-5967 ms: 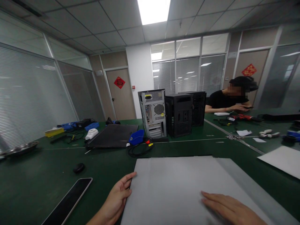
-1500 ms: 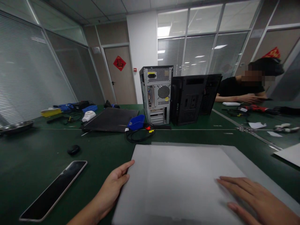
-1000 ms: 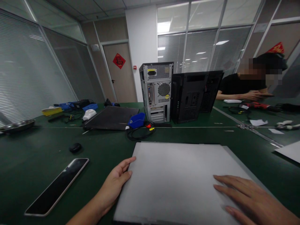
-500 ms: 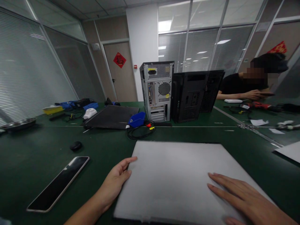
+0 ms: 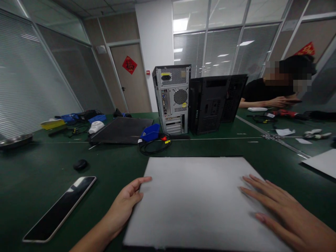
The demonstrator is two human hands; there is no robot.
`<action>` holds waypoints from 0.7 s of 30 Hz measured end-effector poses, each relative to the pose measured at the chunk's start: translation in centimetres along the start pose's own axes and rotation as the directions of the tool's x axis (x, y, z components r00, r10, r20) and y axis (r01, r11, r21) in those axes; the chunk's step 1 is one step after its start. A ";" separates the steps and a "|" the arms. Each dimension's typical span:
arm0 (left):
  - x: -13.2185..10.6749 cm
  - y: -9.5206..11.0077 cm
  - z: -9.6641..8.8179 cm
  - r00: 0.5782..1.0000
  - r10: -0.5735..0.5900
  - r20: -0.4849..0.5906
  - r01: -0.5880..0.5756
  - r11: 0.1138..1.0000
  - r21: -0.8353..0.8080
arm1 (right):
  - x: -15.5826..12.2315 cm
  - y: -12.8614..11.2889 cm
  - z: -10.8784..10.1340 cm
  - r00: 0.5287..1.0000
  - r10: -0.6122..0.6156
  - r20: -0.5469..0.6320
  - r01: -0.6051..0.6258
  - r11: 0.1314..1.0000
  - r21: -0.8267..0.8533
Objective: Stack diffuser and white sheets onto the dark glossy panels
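Observation:
A flat, pale grey-white panel (image 5: pixel 199 206) with a dark rim lies in front of me on the green table. My left hand (image 5: pixel 126 201) holds its left edge, index finger over the top and thumb by the edge; the other fingers are mostly hidden. On the right side of the panel, my right hand (image 5: pixel 278 206) rests with its fingers spread and nothing in them.
A phone (image 5: pixel 61 210) and a black mouse (image 5: pixel 80 164) lie at left. Behind the panel are a blue item (image 5: pixel 150 133) with a cable, a dark panel (image 5: pixel 122 130), a computer case (image 5: pixel 172 101) and black case parts (image 5: pixel 210 106). At right sits another person (image 5: pixel 258 92).
My right hand has slid outward and a little away from me, toward the panel's right edge. My left hand stays at the left edge. The view has shifted slightly.

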State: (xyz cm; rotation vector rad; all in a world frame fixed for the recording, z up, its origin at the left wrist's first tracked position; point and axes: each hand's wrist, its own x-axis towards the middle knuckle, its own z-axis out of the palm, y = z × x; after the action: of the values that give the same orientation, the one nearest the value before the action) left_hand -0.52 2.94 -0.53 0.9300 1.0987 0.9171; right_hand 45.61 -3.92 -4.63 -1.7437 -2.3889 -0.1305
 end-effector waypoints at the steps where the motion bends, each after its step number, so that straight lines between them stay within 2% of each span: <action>1: 0.0 0.0 0.0 1.000 -0.001 0.003 0.001 1.000 -0.001 | 0.0 0.4 0.2 0.999 0.037 -0.011 -0.037 0.999 -0.005; 4: 0.1 -0.1 -0.1 1.000 -0.009 0.011 0.009 1.000 0.002 | 0.0 2.0 1.1 0.978 0.206 -0.031 -0.206 0.978 -0.007; 7: 0.1 -0.3 -0.3 1.000 -0.011 0.001 0.011 1.000 0.008 | -0.2 3.8 2.1 0.917 0.399 -0.022 -0.399 0.917 -0.021; 9: 0.0 -0.3 -0.3 1.000 -0.012 0.002 0.012 1.000 0.010 | -0.3 4.8 2.4 0.890 0.456 0.004 -0.456 0.890 -0.013; 12: -0.1 -0.2 -0.3 1.000 -0.021 0.001 0.021 1.000 0.018 | -0.3 5.3 2.3 0.882 0.470 0.018 -0.470 0.882 0.001; 17: -0.1 -0.1 -0.2 0.999 -0.035 -0.013 0.035 0.998 0.051 | -0.2 4.7 2.0 0.911 0.412 -0.013 -0.413 0.910 -0.033; 21: -0.2 0.0 -0.1 0.999 -0.038 -0.003 0.039 0.998 0.055 | -0.1 4.4 2.0 0.914 0.405 -0.033 -0.406 0.912 -0.060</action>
State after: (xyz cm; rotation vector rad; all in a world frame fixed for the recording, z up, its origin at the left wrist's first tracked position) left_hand -0.70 2.78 -0.49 0.9503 1.1452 0.8601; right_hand 49.65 -2.28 -6.77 -2.2136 -1.9722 -0.1679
